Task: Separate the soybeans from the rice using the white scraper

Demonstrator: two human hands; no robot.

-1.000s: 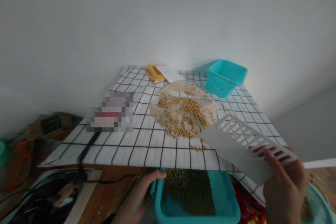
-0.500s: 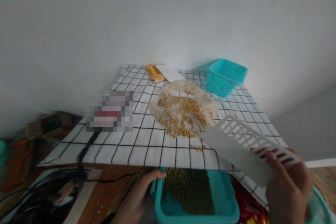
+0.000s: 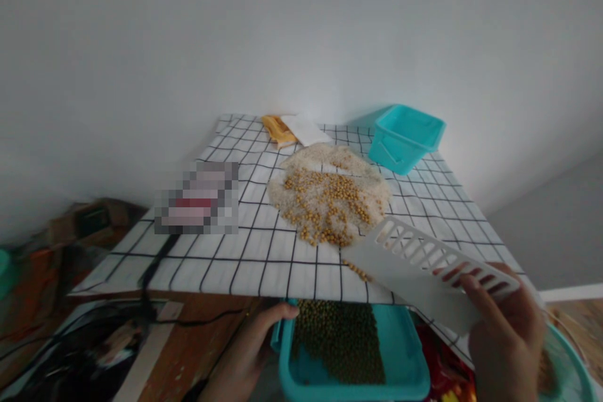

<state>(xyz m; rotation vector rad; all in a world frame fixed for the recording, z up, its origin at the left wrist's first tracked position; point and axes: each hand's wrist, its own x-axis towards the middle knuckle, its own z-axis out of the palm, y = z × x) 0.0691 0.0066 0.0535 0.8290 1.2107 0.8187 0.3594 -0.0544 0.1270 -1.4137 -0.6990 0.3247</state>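
My left hand (image 3: pixel 264 330) is closed on the left rim of a turquoise plastic bin (image 3: pixel 354 392) below the table's front edge. Small round beans (image 3: pixel 343 342) lie in that bin, dark in the shadow. In my right hand (image 3: pixel 506 333) is a flat white plastic board (image 3: pixel 405 279) with a row of slots, tilted over the table's front right. Its far edge comes close to a few loose soybeans (image 3: pixel 357 270). Beyond it, a mound of rice (image 3: pixel 325 154) mixed with yellow soybeans (image 3: pixel 339 191) spreads over the checked cloth (image 3: pixel 264 264).
A second turquoise bin (image 3: pixel 400 144) stands at the back right. A yellow packet (image 3: pixel 277 132) and a white sheet (image 3: pixel 306 130) lie at the back. On the left is a blurred-out device (image 3: pixel 198 198) with a black cable. Another turquoise-rimmed container (image 3: pixel 577 352) is at lower right.
My right hand has moved the slotted board left and slightly nearer, and the loose soybeans by its edge have shifted left. My left hand stays on the bin.
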